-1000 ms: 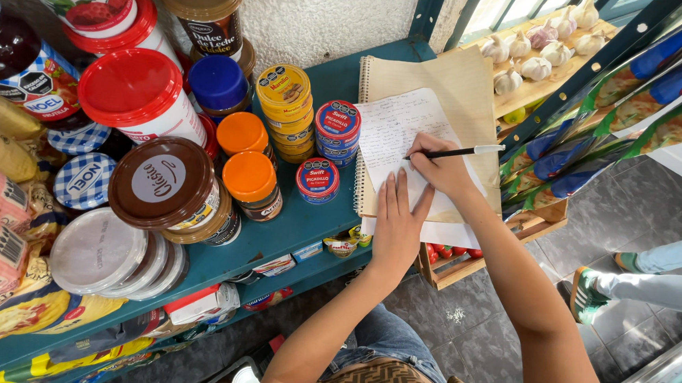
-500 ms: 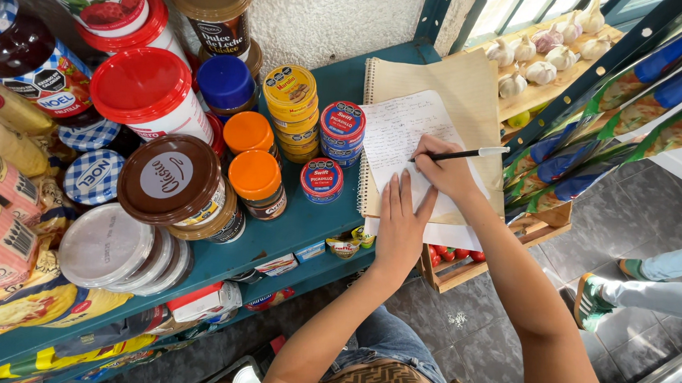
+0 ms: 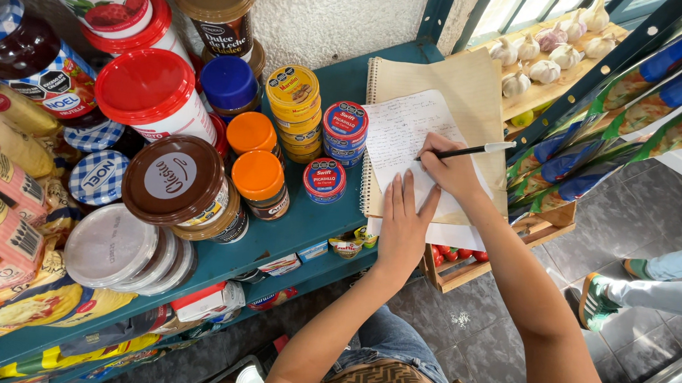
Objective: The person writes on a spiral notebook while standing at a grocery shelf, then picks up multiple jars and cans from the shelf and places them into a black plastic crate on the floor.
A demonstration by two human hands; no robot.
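Head view, looking down on a teal shelf point(image 3: 307, 229) stocked with groceries. Our right hand point(image 3: 449, 170) grips a black pen point(image 3: 470, 151) with fingers closed around its barrel, the tip resting on a loose white sheet point(image 3: 407, 140) already covered in handwriting. Our left hand point(image 3: 402, 227) lies flat and spread, fingers wide, pinning the sheet's lower edge against the spiral notebook point(image 3: 457, 96) beneath, which sits at the shelf's right end near the front edge. Just left of the notebook stand a stack of yellow tins point(image 3: 292, 106), a stack of red-and-blue tins point(image 3: 345, 129) and a single tin point(image 3: 324, 177); orange-lidded jars point(image 3: 256, 180) stand further left. We judge the step in hand to be writing a line on the sheet; the next move calls for steady paper under the left palm and a short pen shift to fresh space.
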